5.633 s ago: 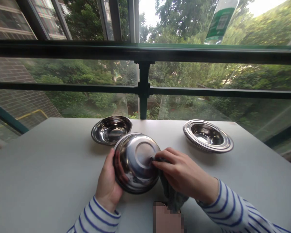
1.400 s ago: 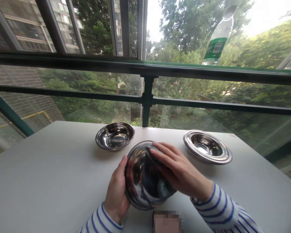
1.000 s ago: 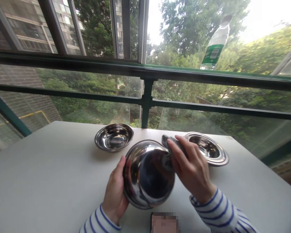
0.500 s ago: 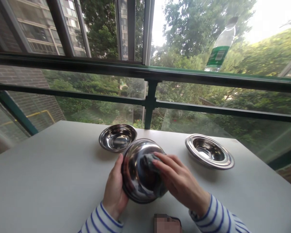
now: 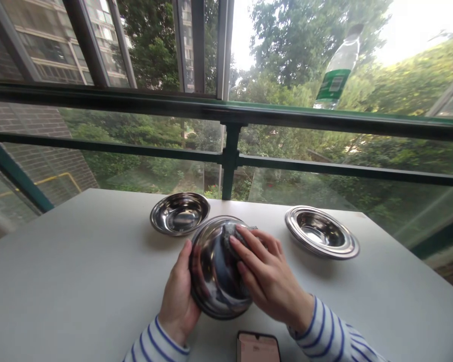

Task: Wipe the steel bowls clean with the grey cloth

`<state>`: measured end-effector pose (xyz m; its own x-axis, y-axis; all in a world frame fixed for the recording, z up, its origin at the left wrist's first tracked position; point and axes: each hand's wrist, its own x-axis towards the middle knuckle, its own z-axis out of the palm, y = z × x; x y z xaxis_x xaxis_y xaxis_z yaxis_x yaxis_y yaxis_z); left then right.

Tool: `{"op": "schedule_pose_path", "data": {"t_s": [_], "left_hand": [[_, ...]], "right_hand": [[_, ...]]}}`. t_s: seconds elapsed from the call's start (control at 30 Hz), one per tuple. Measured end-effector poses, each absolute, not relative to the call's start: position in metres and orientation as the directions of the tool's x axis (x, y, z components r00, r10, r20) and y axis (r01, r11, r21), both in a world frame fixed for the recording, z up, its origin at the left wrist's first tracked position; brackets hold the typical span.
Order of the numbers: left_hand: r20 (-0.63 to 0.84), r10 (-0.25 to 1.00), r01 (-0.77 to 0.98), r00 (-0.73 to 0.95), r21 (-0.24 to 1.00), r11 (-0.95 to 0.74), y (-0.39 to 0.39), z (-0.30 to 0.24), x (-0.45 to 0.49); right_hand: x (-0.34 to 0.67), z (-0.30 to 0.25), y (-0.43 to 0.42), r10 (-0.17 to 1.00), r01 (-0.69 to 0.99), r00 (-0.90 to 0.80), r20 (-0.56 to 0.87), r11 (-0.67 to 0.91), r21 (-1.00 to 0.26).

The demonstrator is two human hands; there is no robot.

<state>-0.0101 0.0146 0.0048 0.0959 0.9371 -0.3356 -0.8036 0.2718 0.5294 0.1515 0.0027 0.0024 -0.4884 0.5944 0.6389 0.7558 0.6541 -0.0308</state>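
My left hand (image 5: 179, 294) grips the left edge of a shiny steel bowl (image 5: 213, 274), which is tilted up on the white table (image 5: 71, 271) with its hollow turned toward me. My right hand (image 5: 266, 279) presses a dark grey cloth (image 5: 230, 232) against the bowl's upper inside. Only a small part of the cloth shows past my fingertips. Both sleeves are white with blue stripes.
A second steel bowl (image 5: 179, 218) sits upright behind the held one. A wide-rimmed steel bowl (image 5: 321, 237) stands to the right. A phone (image 5: 258, 347) lies at the near edge. A plastic bottle (image 5: 337, 68) stands on the green window railing (image 5: 226, 113) beyond the table.
My right hand has slid the cloth up from the bowl's middle toward its top rim. Earlier the bowl's outer base faced me; it now shows its inside. The left hand keeps its grip.
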Motion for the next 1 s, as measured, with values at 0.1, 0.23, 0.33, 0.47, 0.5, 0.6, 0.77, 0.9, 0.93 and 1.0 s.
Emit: {"op": "schedule_pose_path", "data": {"t_s": [0.1,0.23,0.33,0.47,0.5,0.6,0.77,0.9,0.93,1.0], "left_hand": [[-0.353,0.934,-0.792,0.062,0.551,0.261,0.014,0.005,-0.012],[-0.375,0.925,-0.787,0.054,0.554,0.271,0.015,0.005,-0.013],[-0.365,0.927,-0.803,0.086,0.525,0.281,0.016,0.004,-0.011],[-0.377,0.925,-0.793,0.055,0.546,0.27,0.016,0.005,-0.01],[-0.389,0.92,-0.789,0.036,0.554,0.265,0.016,0.006,-0.01],[-0.411,0.911,-0.796,-0.012,0.556,0.24,0.015,0.008,-0.011],[-0.335,0.941,-0.773,0.052,0.583,0.25,0.013,0.001,-0.007],[-0.269,0.963,-0.75,0.024,0.632,0.195,0.011,-0.004,-0.006],[-0.265,0.964,-0.742,0.016,0.643,0.189,0.011,-0.004,-0.007],[-0.271,0.963,-0.728,0.004,0.66,0.189,0.011,-0.001,-0.008]], "right_hand": [[0.144,0.001,-0.005,0.502,0.647,-0.615,0.608,0.762,0.026],[0.143,0.0,-0.003,0.471,0.607,-0.653,0.594,0.794,0.038],[0.153,0.0,0.008,0.612,0.744,-0.498,0.615,0.666,-0.06],[0.15,-0.004,0.004,0.588,0.713,-0.538,0.604,0.699,-0.045],[0.146,-0.005,-0.001,0.547,0.673,-0.588,0.596,0.739,-0.015],[0.135,-0.006,-0.012,0.425,0.561,-0.715,0.555,0.823,0.094],[0.144,0.009,0.003,0.529,0.667,-0.614,0.586,0.744,0.028],[0.15,0.016,0.007,0.665,0.771,-0.461,0.587,0.628,-0.105],[0.148,0.015,0.003,0.646,0.755,-0.49,0.586,0.65,-0.086],[0.141,0.015,-0.006,0.557,0.679,-0.598,0.576,0.734,-0.005]]}}
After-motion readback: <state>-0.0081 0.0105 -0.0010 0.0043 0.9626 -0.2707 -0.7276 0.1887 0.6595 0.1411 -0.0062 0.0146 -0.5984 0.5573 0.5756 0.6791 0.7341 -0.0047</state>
